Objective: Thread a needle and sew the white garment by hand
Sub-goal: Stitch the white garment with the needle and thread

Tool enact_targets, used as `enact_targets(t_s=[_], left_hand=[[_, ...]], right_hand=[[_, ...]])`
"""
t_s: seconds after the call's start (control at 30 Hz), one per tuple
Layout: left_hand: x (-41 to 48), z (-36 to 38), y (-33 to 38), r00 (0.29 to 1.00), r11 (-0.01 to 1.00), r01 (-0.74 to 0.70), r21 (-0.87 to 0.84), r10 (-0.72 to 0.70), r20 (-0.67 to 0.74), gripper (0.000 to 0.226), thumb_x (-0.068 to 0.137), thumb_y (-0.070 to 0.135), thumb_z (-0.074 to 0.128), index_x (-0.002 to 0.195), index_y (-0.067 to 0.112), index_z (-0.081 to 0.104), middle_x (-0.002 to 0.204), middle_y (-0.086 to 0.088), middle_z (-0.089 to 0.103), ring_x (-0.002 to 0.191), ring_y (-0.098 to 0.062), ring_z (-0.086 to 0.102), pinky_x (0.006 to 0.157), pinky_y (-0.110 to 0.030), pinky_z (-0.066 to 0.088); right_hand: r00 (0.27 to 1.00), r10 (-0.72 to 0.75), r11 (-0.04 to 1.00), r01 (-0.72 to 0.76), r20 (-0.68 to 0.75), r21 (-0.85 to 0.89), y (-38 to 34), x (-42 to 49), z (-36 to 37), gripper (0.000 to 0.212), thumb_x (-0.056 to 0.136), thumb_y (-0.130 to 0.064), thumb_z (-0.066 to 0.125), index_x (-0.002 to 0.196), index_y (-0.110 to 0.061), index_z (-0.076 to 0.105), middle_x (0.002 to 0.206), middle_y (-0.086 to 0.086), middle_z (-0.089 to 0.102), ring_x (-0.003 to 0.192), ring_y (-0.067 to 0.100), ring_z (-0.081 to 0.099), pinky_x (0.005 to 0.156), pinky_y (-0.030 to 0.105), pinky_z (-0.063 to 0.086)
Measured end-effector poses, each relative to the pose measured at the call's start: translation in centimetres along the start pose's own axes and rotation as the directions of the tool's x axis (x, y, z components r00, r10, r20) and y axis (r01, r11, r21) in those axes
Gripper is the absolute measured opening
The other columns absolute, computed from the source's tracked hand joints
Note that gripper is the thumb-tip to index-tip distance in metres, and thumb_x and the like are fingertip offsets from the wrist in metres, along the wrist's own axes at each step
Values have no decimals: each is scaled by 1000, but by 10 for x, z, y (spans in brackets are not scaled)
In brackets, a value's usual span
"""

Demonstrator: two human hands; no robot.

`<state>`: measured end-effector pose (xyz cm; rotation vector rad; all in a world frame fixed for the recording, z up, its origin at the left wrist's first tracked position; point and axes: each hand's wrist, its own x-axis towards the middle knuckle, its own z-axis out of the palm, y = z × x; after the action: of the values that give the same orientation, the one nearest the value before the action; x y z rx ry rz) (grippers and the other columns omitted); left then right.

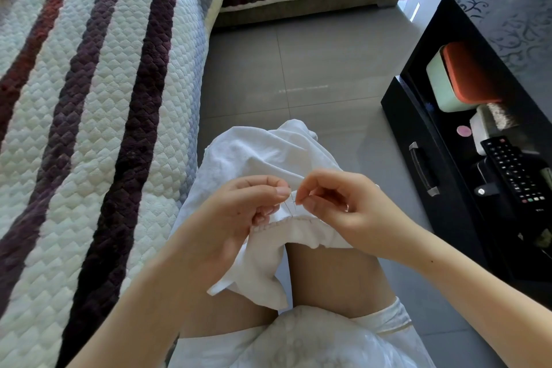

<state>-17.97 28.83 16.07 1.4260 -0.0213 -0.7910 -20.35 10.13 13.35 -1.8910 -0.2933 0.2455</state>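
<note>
The white garment [257,155] lies over my knees, its gathered hem [298,225] turned toward me. My left hand [239,218] grips the hem, thumb on top and fingers curled under the cloth. My right hand [337,206] pinches a thin needle [294,202] between thumb and forefinger, right at the fabric just above the hem. A short length of thread [288,207] runs down from the needle to the hem. The needle's tip is too small to see clearly.
A quilted striped sofa cover [89,116] fills the left side. On the right stands a black cabinet [448,134] with an open shelf holding a remote control [513,170] and a green and orange box [460,78]. Grey tiled floor [313,69] lies ahead.
</note>
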Motion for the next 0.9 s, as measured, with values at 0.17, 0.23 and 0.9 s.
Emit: enact_targets(t_s=[0.17, 0.23, 0.9], left_hand=[[2, 0, -1, 1000, 1000, 14, -8, -14, 0, 18, 57, 35, 67, 56, 22, 54, 66, 1, 34, 60, -8, 32, 54, -17, 29], [3, 0, -3, 999, 999, 29, -19, -29, -20, 19, 56, 36, 67, 55, 22, 54, 66, 0, 34, 60, -8, 33, 55, -19, 28], [-3, 27, -30, 930, 892, -131, 433, 261, -257, 15, 97, 20, 47, 83, 15, 47, 62, 3, 64, 57, -1, 55, 58, -11, 41]], right_hand=[[998, -21, 984, 11, 55, 177, -2, 1, 3, 9, 88, -12, 52, 84, -12, 60, 71, -1, 58, 65, 9, 50, 60, 21, 42], [997, -11, 927, -19, 78, 374, -3, 0, 1, 7, 87, -9, 50, 89, -11, 58, 68, -5, 51, 62, 5, 43, 59, 16, 36], [962, 260, 605, -92, -87, 791, -32, 26, -64, 19, 83, -17, 50, 76, -11, 67, 59, 1, 59, 54, 13, 60, 58, 27, 54]])
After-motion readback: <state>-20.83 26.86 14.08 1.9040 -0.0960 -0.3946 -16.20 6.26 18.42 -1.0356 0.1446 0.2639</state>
